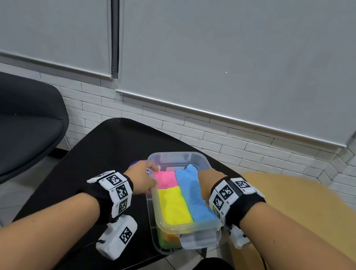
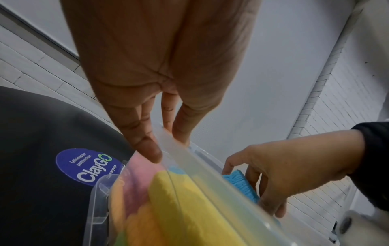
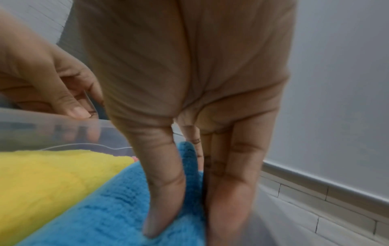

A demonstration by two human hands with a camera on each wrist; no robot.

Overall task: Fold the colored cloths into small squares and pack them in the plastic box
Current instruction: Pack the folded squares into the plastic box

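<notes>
A clear plastic box [image 1: 178, 153] stands on a black table [image 1: 108, 146]. Folded cloths fill it: a pink cloth [image 1: 165, 178] at the back left, a yellow cloth [image 1: 173, 205] in front of it, and a long blue cloth [image 1: 192, 197] along the right side. Orange and green cloths [image 1: 166, 237] show through the front wall below. My left hand [image 1: 144, 176] grips the box's left wall, thumb over the rim. My right hand [image 1: 204, 184] pinches the blue cloth [image 3: 105, 208], thumb on top and fingers [image 3: 227, 199] down between cloth and wall.
A black chair [image 1: 7, 128] stands to the left. A round wooden table [image 1: 300, 216] sits close on the right. A blue round sticker [image 2: 88, 164] lies on the black table beside the box. The box's latch flap [image 1: 199, 238] hangs at the near end.
</notes>
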